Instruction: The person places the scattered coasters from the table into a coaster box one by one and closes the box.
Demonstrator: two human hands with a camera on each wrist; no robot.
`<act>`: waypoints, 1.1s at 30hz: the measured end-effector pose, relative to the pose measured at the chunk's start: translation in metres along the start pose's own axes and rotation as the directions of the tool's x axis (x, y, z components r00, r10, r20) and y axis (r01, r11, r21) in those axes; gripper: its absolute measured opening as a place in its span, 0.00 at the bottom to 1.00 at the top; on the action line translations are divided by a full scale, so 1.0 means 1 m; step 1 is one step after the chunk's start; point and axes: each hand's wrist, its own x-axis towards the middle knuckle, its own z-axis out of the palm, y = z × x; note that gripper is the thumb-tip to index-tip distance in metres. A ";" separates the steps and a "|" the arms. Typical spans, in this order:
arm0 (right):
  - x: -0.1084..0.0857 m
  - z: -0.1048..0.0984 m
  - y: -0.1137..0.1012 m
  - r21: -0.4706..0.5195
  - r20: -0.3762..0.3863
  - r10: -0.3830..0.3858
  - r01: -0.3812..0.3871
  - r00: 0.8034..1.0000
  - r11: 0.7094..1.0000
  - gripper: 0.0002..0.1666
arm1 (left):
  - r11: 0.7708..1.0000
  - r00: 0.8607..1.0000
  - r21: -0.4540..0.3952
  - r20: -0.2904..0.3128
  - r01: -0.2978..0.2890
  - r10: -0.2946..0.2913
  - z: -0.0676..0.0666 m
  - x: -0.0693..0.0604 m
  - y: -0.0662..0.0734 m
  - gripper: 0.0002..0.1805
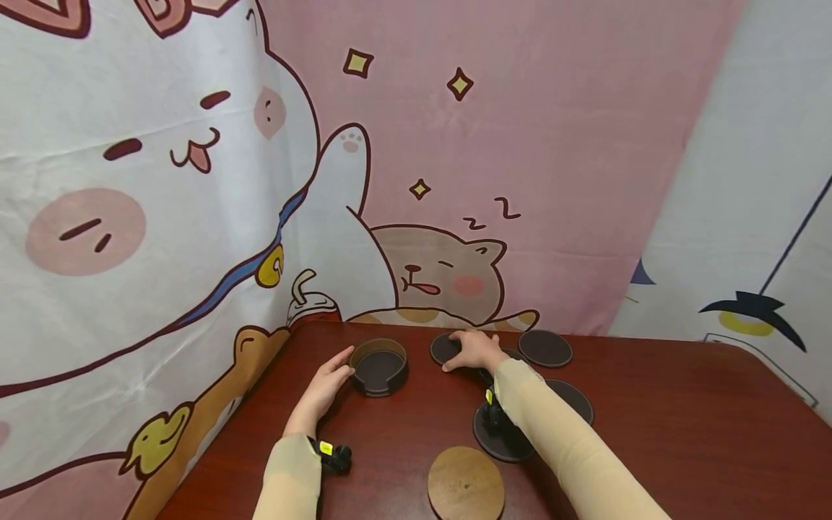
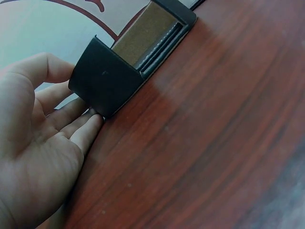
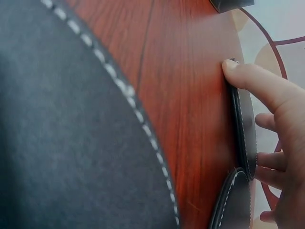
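Observation:
A round dark holder (image 1: 380, 368) with a brown inner wall and a notch in its front stands at the left, dark coasters lying inside. The left hand (image 1: 327, 385) touches its left side; in the left wrist view the fingers (image 2: 86, 129) rest against the black outer wall (image 2: 106, 78). Over a dark round coaster (image 1: 443, 349) at the back, the right hand (image 1: 477, 352) spreads its thumb and fingers. The right wrist view has the right thumb (image 3: 232, 64) on one edge of that stitched coaster (image 3: 245, 129), with fingers at the other edge.
More dark coasters lie to the right: one at the back (image 1: 545, 348), one (image 1: 575, 401) partly under the right sleeve, one (image 1: 497, 437) nearer. A round wooden disc (image 1: 466, 484) lies near the front of the red-brown table (image 1: 383, 462). A printed cloth (image 1: 552, 144) hangs behind.

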 end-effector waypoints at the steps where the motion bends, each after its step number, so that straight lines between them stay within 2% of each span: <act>1: -0.001 0.000 0.001 0.001 -0.003 -0.004 0.004 1.000 1.000 0.49 | 1.000 1.000 0.005 0.004 -0.005 0.005 0.001 0.000 0.000 0.32; 7: -0.007 -0.002 0.012 -0.013 -0.025 -0.049 0.049 0.998 0.999 0.49 | 1.000 1.000 0.008 0.023 -0.005 0.005 0.005 0.002 -0.002 0.33; 14: -0.016 -0.023 0.017 0.055 -0.054 -0.127 0.130 0.990 0.990 0.48 | 1.000 0.999 -0.011 0.039 0.001 0.000 0.004 0.000 0.004 0.32; 18: -0.019 -0.035 0.014 0.088 -0.048 -0.168 0.171 0.985 0.981 0.48 | 1.000 0.999 0.001 0.039 0.007 -0.007 -0.001 0.000 0.003 0.33; 19: -0.020 -0.039 0.013 0.093 -0.049 -0.179 0.183 0.983 0.979 0.48 | 1.000 0.999 0.004 0.033 0.006 -0.006 -0.003 0.002 -0.001 0.33; 25: -0.024 -0.056 0.005 0.111 -0.062 -0.235 0.241 0.970 0.964 0.47 | 1.000 0.999 0.013 0.043 -0.007 0.007 -0.006 0.002 0.002 0.33; 29: -0.027 -0.062 0.002 0.110 -0.059 -0.266 0.271 0.962 0.956 0.48 | 1.000 0.999 0.003 0.045 0.005 -0.005 -0.004 0.001 0.005 0.33; 33: -0.031 -0.062 -0.001 0.113 -0.043 -0.268 0.272 0.962 0.956 0.47 | 1.000 0.999 -0.013 0.050 0.015 -0.015 -0.001 -0.002 0.005 0.33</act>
